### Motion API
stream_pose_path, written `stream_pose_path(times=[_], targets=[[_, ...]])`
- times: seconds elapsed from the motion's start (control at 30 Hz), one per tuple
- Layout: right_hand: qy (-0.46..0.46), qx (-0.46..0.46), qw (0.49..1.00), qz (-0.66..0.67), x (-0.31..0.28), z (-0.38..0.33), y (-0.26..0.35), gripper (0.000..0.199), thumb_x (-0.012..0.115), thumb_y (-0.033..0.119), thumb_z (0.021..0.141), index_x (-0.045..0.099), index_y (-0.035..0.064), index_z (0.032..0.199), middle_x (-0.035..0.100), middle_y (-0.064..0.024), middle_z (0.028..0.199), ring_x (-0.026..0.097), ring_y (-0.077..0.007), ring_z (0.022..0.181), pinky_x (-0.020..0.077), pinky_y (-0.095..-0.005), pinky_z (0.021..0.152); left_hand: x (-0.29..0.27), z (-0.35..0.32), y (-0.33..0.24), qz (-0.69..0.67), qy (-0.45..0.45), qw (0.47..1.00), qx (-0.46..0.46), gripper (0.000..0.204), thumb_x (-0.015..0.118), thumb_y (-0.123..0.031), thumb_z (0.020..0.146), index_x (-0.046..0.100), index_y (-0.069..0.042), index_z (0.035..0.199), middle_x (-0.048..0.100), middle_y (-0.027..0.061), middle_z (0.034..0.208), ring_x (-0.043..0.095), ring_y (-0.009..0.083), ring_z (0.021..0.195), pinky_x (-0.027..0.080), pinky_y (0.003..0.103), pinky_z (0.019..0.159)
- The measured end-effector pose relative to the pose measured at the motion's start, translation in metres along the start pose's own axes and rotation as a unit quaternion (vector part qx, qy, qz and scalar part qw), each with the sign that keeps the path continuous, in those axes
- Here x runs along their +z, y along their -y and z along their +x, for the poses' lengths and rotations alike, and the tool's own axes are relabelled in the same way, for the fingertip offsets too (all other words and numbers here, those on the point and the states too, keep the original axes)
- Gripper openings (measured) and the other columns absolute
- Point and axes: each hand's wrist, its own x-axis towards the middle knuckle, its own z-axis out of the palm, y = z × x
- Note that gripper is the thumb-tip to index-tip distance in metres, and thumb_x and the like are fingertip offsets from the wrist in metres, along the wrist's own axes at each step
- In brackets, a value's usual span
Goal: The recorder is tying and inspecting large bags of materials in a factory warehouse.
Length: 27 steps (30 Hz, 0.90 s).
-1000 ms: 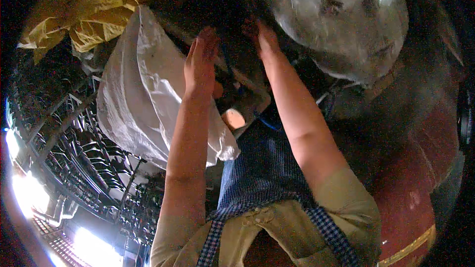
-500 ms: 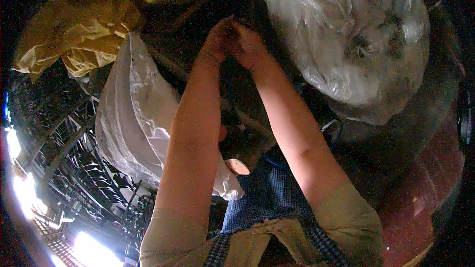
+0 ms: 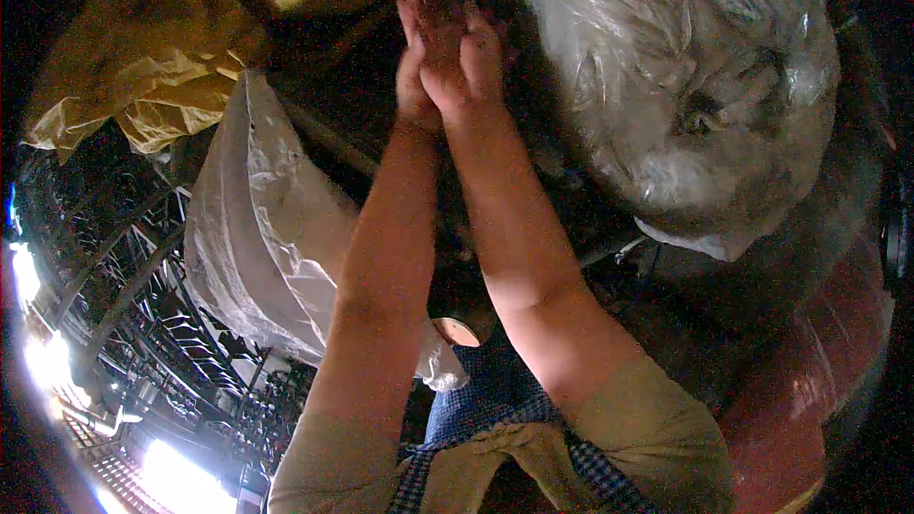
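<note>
Out in front of me, both arms reach forward and my two hands meet, one laid against the other. My right hand (image 3: 466, 62) lies over the left, its fingers stretched forward. My left hand (image 3: 410, 78) is partly covered by it, with some fingertips showing at the far end. No object can be seen in either hand, though the gap between the palms is hidden. Nearest on the right is a large sack in clear plastic (image 3: 666, 86). To the left hangs a whitish plastic sheet or bag (image 3: 257, 200).
Yellow-brown sacks (image 3: 181, 86) fill the far left. Dark metal racks (image 3: 143, 295) stand at the left beside bright lights. A reddish surface (image 3: 809, 390) lies at the right. Close to my checked blue apron (image 3: 486, 390) is a small round pale disc (image 3: 457, 331).
My hands have moved farther forward and pressed closer together, the right now over the left with fingers stretched out. The surroundings have shifted slightly in the view.
</note>
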Motion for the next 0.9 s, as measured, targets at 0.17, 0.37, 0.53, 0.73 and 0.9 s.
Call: stream_pose_path(times=[0.17,0.37,0.53,0.73,0.9], targets=[[-0.121,0.12,0.982,-0.075,0.025,0.032,0.015,0.051,0.038,0.033,0.104,0.037,-0.0039,0.139,0.055,-0.029,0.127,0.06,-0.043,0.113,0.055,-0.0461,0.095,0.021,-0.01,-0.008,0.051,-0.095,0.974,-0.198,0.055,0.062,-0.038,0.091,0.047,-0.01,0.135,0.054,0.0129,0.131,0.052,0.0305,0.118,0.042,0.043,0.103],[-0.106,-0.011,0.835,-0.539,0.04,-0.015,0.007,0.048,0.041,0.028,0.103,0.039,-0.0035,0.139,0.046,-0.0289,0.137,0.058,-0.045,0.115,0.0445,-0.0532,0.102,0.037,-0.011,-0.023,0.013,-0.132,0.966,-0.221,0.053,0.056,-0.041,0.095,0.049,-0.008,0.135,0.055,0.0125,0.131,0.054,0.0299,0.117,0.043,0.042,0.102],[0.074,-0.081,0.656,-0.747,0.053,-0.05,0.019,0.044,0.044,0.032,0.1,0.05,-0.0011,0.129,0.057,-0.0214,0.13,0.056,-0.0419,0.114,0.0306,-0.0579,0.107,0.056,-0.039,-0.041,-0.04,-0.188,0.959,-0.206,0.054,0.051,-0.044,0.098,0.05,-0.006,0.135,0.057,0.0122,0.131,0.056,0.0294,0.115,0.043,0.042,0.101],[0.071,0.063,0.514,-0.853,0.064,-0.027,0.052,0.026,0.057,0.029,0.096,0.069,0.0063,0.093,0.069,-0.0166,0.091,0.067,-0.0302,0.08,0.0499,-0.036,0.066,0.098,-0.059,-0.041,0.367,-0.353,0.842,-0.18,0.062,0.045,-0.059,0.097,0.063,-0.005,0.12,0.067,0.0107,0.116,0.062,0.0262,0.1,0.05,0.037,0.089],[-0.053,0.096,0.722,-0.684,0.053,-0.061,0.047,0.02,0.063,0.021,0.091,0.068,0.007,0.104,0.071,-0.0116,0.096,0.068,-0.0274,0.086,0.0535,-0.0366,0.074,0.102,-0.073,-0.047,0.232,-0.328,0.903,-0.152,0.048,0.05,-0.047,0.1,0.058,-0.005,0.124,0.062,0.0102,0.114,0.058,0.0202,0.104,0.046,0.033,0.092]])
